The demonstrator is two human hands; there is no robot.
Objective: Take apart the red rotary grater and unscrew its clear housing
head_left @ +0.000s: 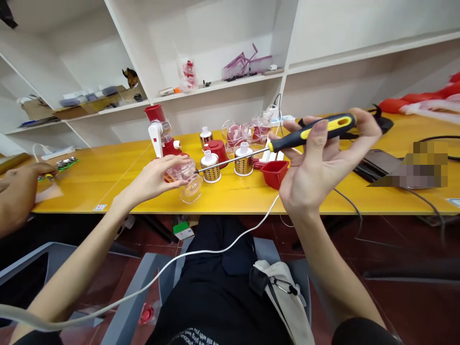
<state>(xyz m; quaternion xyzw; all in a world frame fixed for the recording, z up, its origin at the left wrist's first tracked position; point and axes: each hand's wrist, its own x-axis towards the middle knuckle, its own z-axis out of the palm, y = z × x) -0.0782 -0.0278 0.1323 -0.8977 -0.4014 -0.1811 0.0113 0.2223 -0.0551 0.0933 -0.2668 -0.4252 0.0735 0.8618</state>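
My right hand (pixel 312 163) is closed around the black and yellow handle of a long screwdriver (pixel 330 128). Its thin shaft runs left, and the tip meets a clear plastic part (pixel 190 184) near the table's front edge. My left hand (pixel 158 179) grips this clear part, thumb below and fingers above. Behind that hand stands a red and white rotary grater (pixel 158 136), partly hidden by my fingers. Two grater drums (pixel 211 167) with white tops sit just behind the screwdriver shaft, and a third drum (pixel 206 137) is farther back. A red hopper (pixel 275 172) lies beside my right wrist.
Another person's hand (pixel 21 191) works at the table's left. Clear and red grater parts (pixel 244 134) lie at the back. A white cable (pixel 215 250) crosses over my lap. A dark phone (pixel 383 165) rests on the right. White shelves (pixel 215 88) rise behind the yellow table (pixel 118 184).
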